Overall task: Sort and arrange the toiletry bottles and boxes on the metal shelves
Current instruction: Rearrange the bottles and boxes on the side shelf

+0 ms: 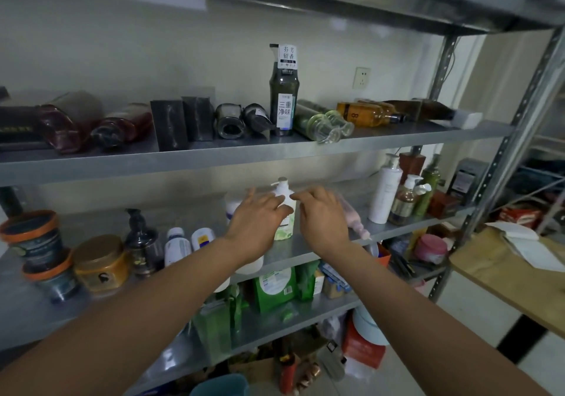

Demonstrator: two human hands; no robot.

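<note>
A small white and pale-green pump bottle (pixel 285 218) stands upright on the middle metal shelf (pixel 305 252). My left hand (pixel 256 224) reaches in from the left, its straight fingers touching the bottle's side and the thumb raised clear. From the right, my right hand (pixel 322 215) has its curled fingertips pinching the bottle near its shoulder. On the upper shelf (pixel 244 154) a tall dark green bottle (pixel 283 102) stands among lying bottles and dark boxes (pixel 169 125).
Stacked jars (pixel 39 242), an amber jar (pixel 102 262), a black pump bottle (pixel 142 242) and white bottles (pixel 177 247) fill the middle shelf's left. A pink tube (pixel 354 219) lies right of my hands, before a tall white bottle (pixel 384 195). Green packs (pixel 275 288) sit below. A wooden table (pixel 495 270) stands right.
</note>
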